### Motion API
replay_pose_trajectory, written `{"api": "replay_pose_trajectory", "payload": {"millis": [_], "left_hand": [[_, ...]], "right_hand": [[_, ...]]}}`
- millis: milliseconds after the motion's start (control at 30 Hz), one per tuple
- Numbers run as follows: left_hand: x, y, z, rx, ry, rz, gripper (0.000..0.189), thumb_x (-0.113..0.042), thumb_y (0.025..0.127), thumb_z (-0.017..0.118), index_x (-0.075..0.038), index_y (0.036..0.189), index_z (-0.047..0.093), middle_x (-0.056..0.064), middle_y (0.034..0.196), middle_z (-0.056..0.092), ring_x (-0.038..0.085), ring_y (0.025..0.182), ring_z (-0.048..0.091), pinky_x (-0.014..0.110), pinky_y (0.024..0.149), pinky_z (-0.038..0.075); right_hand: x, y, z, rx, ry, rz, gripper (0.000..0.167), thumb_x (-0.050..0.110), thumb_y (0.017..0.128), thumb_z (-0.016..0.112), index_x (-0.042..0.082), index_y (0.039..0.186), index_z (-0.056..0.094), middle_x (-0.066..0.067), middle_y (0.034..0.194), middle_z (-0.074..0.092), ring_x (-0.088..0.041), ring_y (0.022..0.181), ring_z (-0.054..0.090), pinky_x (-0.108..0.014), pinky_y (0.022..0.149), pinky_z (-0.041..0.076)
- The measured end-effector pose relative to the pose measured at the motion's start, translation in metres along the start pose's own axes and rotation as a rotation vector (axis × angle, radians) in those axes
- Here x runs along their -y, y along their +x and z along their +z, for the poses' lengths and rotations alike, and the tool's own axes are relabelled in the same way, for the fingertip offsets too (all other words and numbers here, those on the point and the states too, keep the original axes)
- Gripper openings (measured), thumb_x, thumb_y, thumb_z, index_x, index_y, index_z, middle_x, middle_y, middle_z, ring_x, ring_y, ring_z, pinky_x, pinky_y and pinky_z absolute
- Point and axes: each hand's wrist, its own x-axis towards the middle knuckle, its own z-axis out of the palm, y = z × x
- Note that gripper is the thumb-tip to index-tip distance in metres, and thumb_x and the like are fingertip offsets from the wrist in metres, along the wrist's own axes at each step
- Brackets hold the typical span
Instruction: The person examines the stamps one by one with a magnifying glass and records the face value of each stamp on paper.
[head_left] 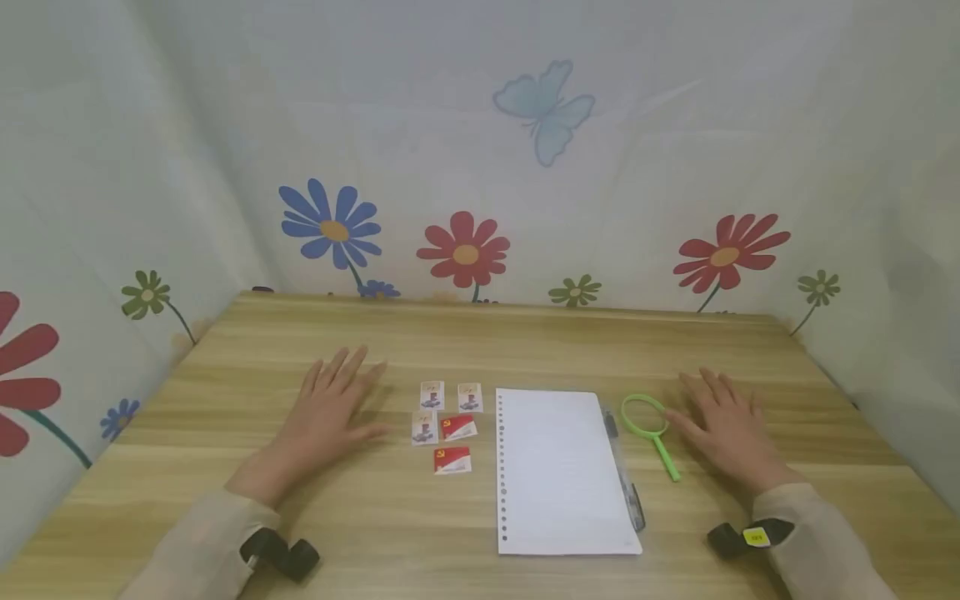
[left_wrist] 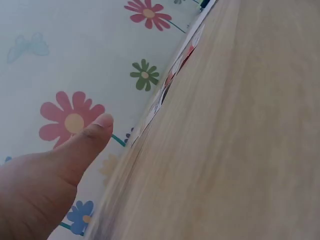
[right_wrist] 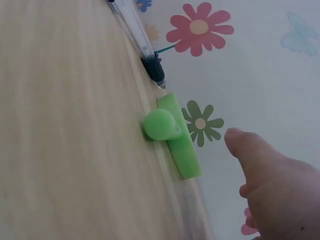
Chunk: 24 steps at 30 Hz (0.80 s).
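My left hand [head_left: 324,417] lies on the table, palm down with fingers spread, to the left of several small stickers or cards. Three of these are pale picture cards [head_left: 431,396]; two are red and white cards [head_left: 453,460] with a yellow emblem. On the right, my right hand [head_left: 723,429] also rests with fingers spread, its thumb close beside the ring of a green magnifying glass [head_left: 666,458]. Between the hands is a white sheet or pad of punched paper [head_left: 562,475], with a clear pen [right_wrist: 137,30] along its right edge. Neither hand holds anything.
The wood-grain table [head_left: 360,542] ends at the back against a white curtain [head_left: 420,108] printed with flowers and a butterfly. Curtain also hangs along both sides. Dark camera straps [head_left: 281,554] sit on both wrists over beige sleeves.
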Motion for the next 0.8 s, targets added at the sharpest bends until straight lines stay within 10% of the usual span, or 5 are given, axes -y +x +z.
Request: {"api": "replay_pose_trajectory", "payload": {"millis": [467, 800], "left_hand": [[-0.036, 0.006, -0.023, -0.292, -0.154, 0.218, 0.070, -0.037, 0.065, 0.087, -0.011, 0.125, 0.061, 0.013, 0.126, 0.061, 0.031, 0.119, 0.054, 0.054, 0.100, 0.043], [-0.062, 0.000, -0.028, -0.184, -0.202, 0.313, 0.054, -0.033, 0.067, 0.087, -0.014, 0.114, 0.067, 0.003, 0.114, 0.067, 0.023, 0.110, 0.058, 0.044, 0.092, 0.049]], "right_hand": [[0.022, -0.008, -0.020, -0.123, 0.095, -0.037, 0.062, 0.034, 0.096, 0.056, -0.003, 0.142, 0.037, -0.036, 0.135, 0.043, -0.054, 0.122, 0.039, -0.071, 0.099, 0.032], [0.039, -0.022, -0.027, -0.072, 0.115, -0.047, 0.061, 0.026, 0.090, 0.066, -0.004, 0.137, 0.041, -0.028, 0.116, 0.057, -0.036, 0.093, 0.060, -0.048, 0.070, 0.054]]}}
